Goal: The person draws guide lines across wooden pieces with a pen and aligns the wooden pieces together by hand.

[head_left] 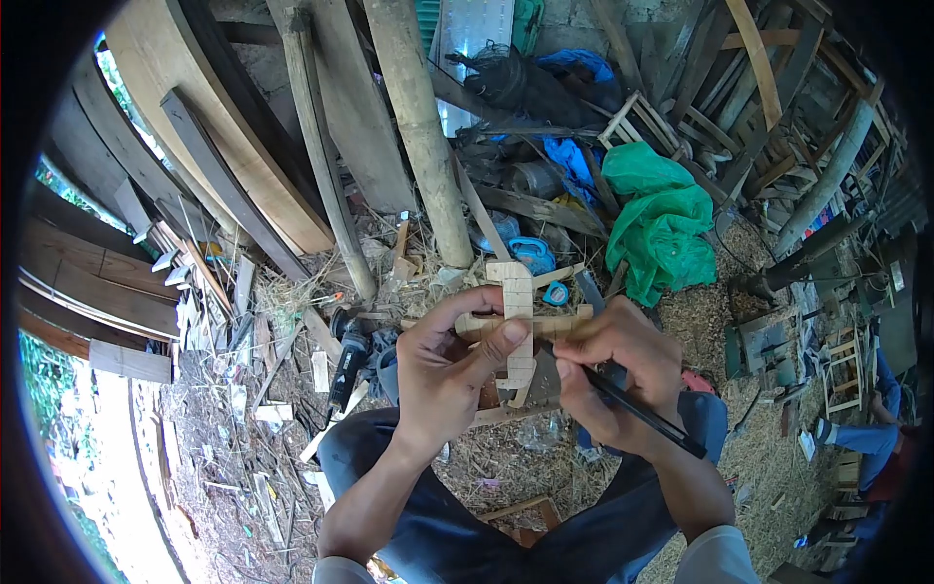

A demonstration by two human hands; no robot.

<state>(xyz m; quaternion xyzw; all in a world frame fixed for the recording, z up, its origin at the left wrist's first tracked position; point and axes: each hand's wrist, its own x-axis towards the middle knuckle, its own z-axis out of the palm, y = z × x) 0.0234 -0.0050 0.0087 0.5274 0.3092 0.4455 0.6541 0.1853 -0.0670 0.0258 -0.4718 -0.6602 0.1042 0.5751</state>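
My left hand (449, 355) is closed on a cross-shaped wooden piece (518, 292), its thumb pressed on the middle where the two bars meet. Thin dark lines run across the pale wood. In my right hand (623, 375) is a slim black pen (637, 411), slanting down to the right. Its tip lies close to the right side of the wooden piece, partly hidden by my fingers. The index finger of that hand is against the crosswise bar. Both hands are above my lap, between my knees.
A black power tool (347, 368) lies left of my knees. Beyond the hands are a blue tape measure (532, 255), a blue ring-shaped item (556, 294) and a green plastic bag (662, 219). Planks (233, 136) and a pole (418, 127) lean ahead. Another person (871, 448) sits far right.
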